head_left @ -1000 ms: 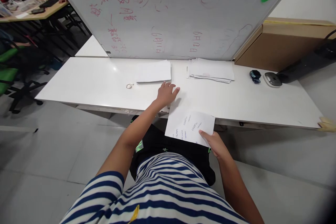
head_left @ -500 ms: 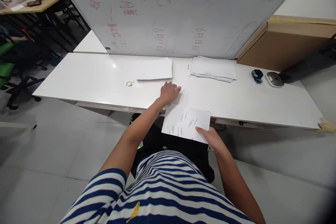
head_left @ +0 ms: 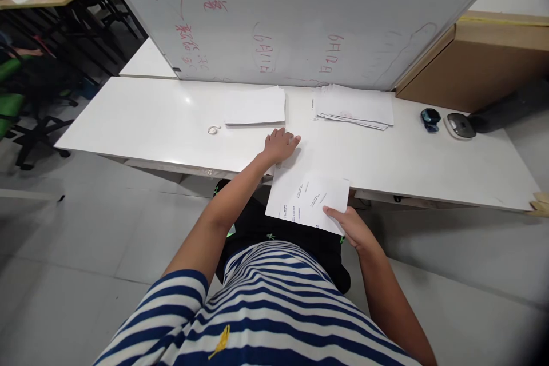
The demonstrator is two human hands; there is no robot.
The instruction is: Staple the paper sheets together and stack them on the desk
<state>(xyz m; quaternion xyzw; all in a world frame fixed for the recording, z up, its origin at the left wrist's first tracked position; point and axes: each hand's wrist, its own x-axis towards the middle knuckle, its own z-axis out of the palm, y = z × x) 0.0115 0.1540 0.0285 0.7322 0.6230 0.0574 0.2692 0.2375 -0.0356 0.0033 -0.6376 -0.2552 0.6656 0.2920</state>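
A printed sheet of paper (head_left: 306, 197) lies over the front edge of the white desk, its near part sticking out above my lap. My right hand (head_left: 354, 226) pinches its near right corner, thumb on top and fingers underneath. Toward the far left end of the sheet, my left hand (head_left: 281, 146) rests palm down with its fingers spread, in front of a stack of white paper (head_left: 256, 106). Whether that palm presses on the sheet or on the desk I cannot tell. To the right of that stack lies a second, looser stack of papers (head_left: 355, 107).
A whiteboard (head_left: 291, 23) with red writing stands behind the desk (head_left: 141, 120). A small white looped object (head_left: 213, 130) lies left of the stacks. At the right are a dark watch-like object (head_left: 430, 119), a grey-topped device (head_left: 460, 125) and a cardboard box (head_left: 493, 63).
The view has shifted slightly, so the desk and whiteboard sit a little higher in it. Both hands keep nearly the same places on the desk and sheet.
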